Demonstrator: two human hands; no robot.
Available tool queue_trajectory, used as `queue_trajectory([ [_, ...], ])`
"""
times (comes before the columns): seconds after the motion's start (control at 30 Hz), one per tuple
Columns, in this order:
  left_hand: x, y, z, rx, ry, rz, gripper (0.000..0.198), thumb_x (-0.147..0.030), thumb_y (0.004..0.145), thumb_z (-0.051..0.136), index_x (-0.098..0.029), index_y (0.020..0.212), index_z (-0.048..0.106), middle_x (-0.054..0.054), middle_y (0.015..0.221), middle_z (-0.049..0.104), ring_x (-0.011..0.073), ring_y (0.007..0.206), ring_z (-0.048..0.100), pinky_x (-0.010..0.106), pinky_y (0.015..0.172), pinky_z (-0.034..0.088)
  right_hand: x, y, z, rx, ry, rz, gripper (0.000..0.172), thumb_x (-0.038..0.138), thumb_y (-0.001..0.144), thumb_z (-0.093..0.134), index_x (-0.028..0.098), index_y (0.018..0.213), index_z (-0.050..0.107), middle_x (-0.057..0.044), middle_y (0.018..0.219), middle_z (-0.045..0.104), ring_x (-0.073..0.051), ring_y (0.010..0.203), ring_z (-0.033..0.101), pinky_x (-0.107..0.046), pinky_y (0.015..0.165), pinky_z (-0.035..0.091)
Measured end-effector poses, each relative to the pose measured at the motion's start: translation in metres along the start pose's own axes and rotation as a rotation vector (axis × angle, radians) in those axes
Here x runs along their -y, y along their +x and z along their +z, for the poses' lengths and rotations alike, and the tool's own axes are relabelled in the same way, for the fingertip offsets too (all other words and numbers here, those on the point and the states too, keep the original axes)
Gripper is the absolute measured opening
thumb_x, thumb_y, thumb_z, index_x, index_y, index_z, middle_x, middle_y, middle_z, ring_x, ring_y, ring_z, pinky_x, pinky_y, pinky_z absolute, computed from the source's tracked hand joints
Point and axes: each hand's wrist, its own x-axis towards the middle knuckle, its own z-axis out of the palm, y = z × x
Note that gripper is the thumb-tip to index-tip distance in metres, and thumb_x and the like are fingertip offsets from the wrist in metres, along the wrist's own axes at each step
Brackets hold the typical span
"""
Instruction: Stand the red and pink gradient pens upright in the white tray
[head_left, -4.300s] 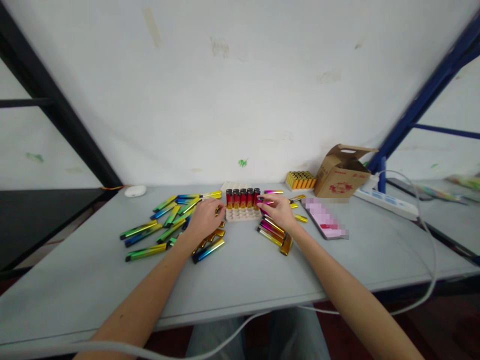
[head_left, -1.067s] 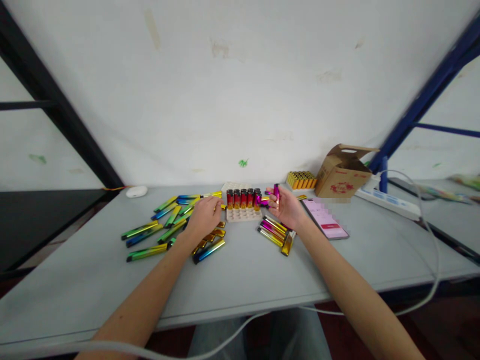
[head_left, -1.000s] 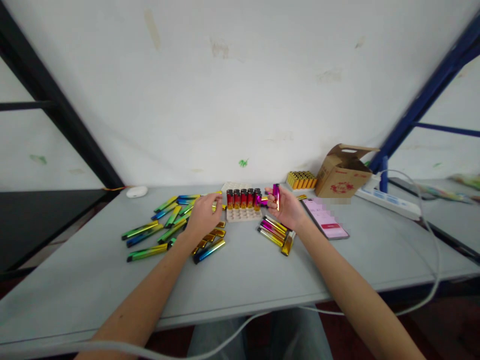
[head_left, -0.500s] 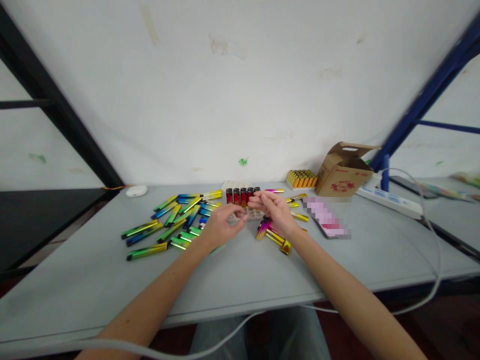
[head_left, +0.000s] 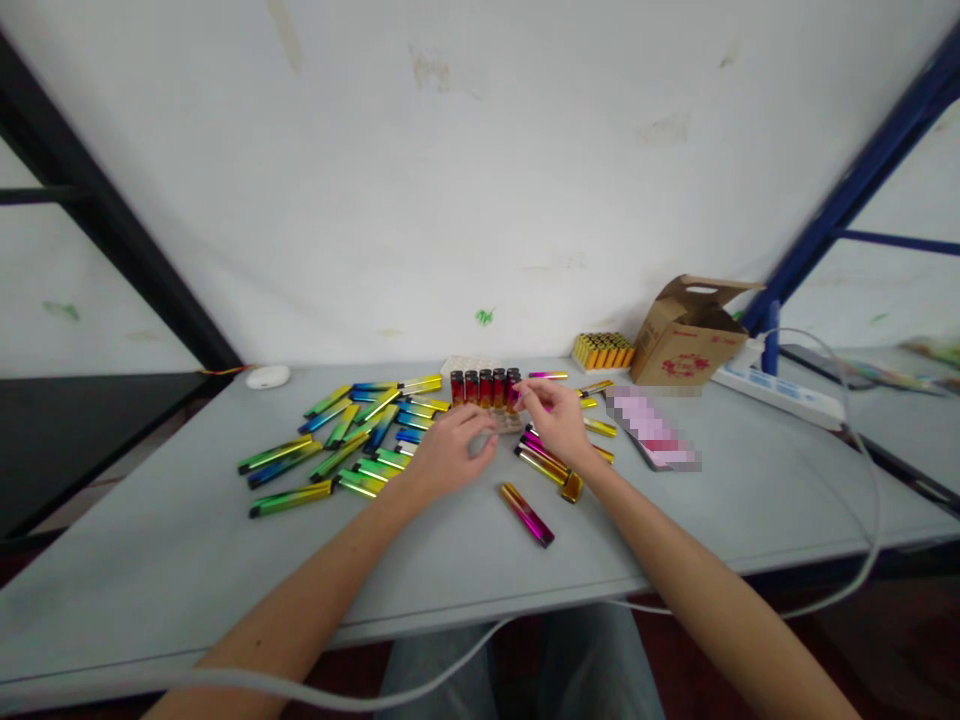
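Red lighters (head_left: 485, 388) stand in a tray (head_left: 511, 424), left hand (head_left: 452, 448) loosely spread before it, right hand (head_left: 551, 415) beside them, its grip unclear, while a pink-gold lighter (head_left: 527, 514) newly lies on the tabletop (head_left: 420, 585).

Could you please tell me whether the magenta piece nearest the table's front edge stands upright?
No, the magenta piece lies on its side on the table.

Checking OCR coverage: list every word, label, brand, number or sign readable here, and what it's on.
No text reads clearly.
Cardboard box: red print, too blurred.
Wall: green mark, illegible.
Phone: pixelated, unreadable.
Upright red cylinders: nothing legible.
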Motion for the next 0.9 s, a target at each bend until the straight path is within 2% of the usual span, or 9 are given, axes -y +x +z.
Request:
queue_trajectory([
  [0.03, -0.002, 0.0, -0.004, 0.023, -0.042, 0.078, 0.016, -0.027, 0.086, 0.058, -0.018, 0.094, 0.068, 0.008, 0.098, 0.068, 0.021, 0.094, 0.063, 0.036, 0.087, 0.048, -0.001, 0.0, -0.001, 0.009, -0.012, 0.0, 0.03, 0.042, 0.088, 0.056, 0.016, 0.09, 0.069, -0.003, 0.066, 0.07, -0.016, 0.061, 0.065, -0.027, 0.061, 0.049],
  [0.1, -0.01, 0.001, -0.01, 0.155, -0.129, 0.218, 0.022, -0.037, 0.08, 0.067, -0.02, 0.095, 0.07, 0.007, 0.101, 0.069, 0.0217, 0.095, 0.063, 0.037, 0.091, 0.046, -0.004, 0.0, -0.001, 0.01, -0.014, 0.002, 0.028, 0.04, 0.088, 0.055, 0.016, 0.091, 0.069, -0.004, 0.066, 0.07, -0.016, 0.061, 0.065, -0.027, 0.06, 0.049],
  [0.17, -0.02, 0.0, -0.012, 0.262, -0.201, 0.294, 0.027, -0.042, 0.076, 0.072, -0.021, 0.093, 0.072, 0.007, 0.101, 0.07, 0.0216, 0.092, 0.063, 0.037, 0.089, 0.045, -0.005, 0.0, -0.001, 0.006, -0.006, 0.001, 0.027, 0.039, 0.088, 0.054, 0.016, 0.09, 0.068, -0.003, 0.066, 0.071, -0.017, 0.062, 0.066, -0.026, 0.06, 0.05],
  [0.33, -0.036, -0.002, -0.005, 0.501, -0.235, 0.322, 0.022, -0.041, 0.079, 0.071, -0.023, 0.091, 0.074, 0.004, 0.093, 0.071, 0.0201, 0.087, 0.06, 0.033, 0.084, 0.043, -0.005, 0.001, -0.001, -0.005, 0.003, 0.008, 0.024, 0.037, 0.087, 0.055, 0.016, 0.088, 0.067, -0.003, 0.065, 0.07, -0.016, 0.061, 0.066, -0.025, 0.058, 0.049],
  [0.43, -0.035, -0.002, -0.002, 0.543, -0.237, 0.295, 0.02, -0.041, 0.082, 0.068, -0.022, 0.086, 0.072, 0.005, 0.088, 0.069, 0.0204, 0.087, 0.059, 0.032, 0.082, 0.042, -0.004, 0.002, -0.001, -0.001, 0.003, 0.005, 0.023, 0.036, 0.087, 0.055, 0.016, 0.086, 0.067, -0.003, 0.064, 0.07, -0.016, 0.061, 0.065, -0.025, 0.057, 0.048],
  [0.53, -0.03, -0.003, -0.001, 0.505, -0.262, 0.175, 0.02, -0.039, 0.084, 0.067, -0.02, 0.087, 0.068, 0.005, 0.084, 0.067, 0.0214, 0.085, 0.059, 0.032, 0.079, 0.042, -0.004, 0.003, -0.003, -0.006, 0.004, 0.015, 0.024, 0.036, 0.086, 0.055, 0.016, 0.086, 0.067, -0.003, 0.064, 0.069, -0.016, 0.06, 0.065, -0.025, 0.057, 0.048],
  [0.63, -0.022, -0.003, 0.0, 0.387, -0.398, -0.053, 0.02, -0.038, 0.086, 0.064, -0.021, 0.097, 0.065, 0.005, 0.09, 0.068, 0.0205, 0.084, 0.062, 0.031, 0.077, 0.044, -0.005, 0.006, -0.006, -0.044, 0.023, 0.043, 0.026, 0.039, 0.085, 0.056, 0.016, 0.084, 0.067, -0.004, 0.065, 0.069, -0.016, 0.061, 0.065, -0.026, 0.059, 0.049],
  [0.77, -0.012, 0.004, -0.001, 0.141, -0.778, -0.341, 0.029, -0.046, 0.088, 0.058, -0.018, 0.096, 0.061, 0.005, 0.084, 0.068, 0.0169, 0.071, 0.063, 0.028, 0.067, 0.048, -0.003, 0.009, -0.01, -0.078, 0.094, 0.09, 0.033, 0.047, 0.084, 0.057, 0.016, 0.085, 0.068, -0.004, 0.067, 0.067, -0.016, 0.063, 0.063, -0.027, 0.06, 0.05],
  [0.9, -0.008, 0.012, -0.005, -0.007, -1.141, -0.612, 0.043, -0.057, 0.086, 0.054, -0.015, 0.081, 0.056, 0.002, 0.065, 0.062, 0.0128, 0.051, 0.056, 0.025, 0.051, 0.045, 0.0, 0.008, -0.009, 0.024, 0.188, 0.143, 0.039, 0.054, 0.083, 0.054, 0.018, 0.093, 0.068, -0.005, 0.08, 0.068, -0.015, 0.065, 0.061, -0.025, 0.053, 0.046],
])
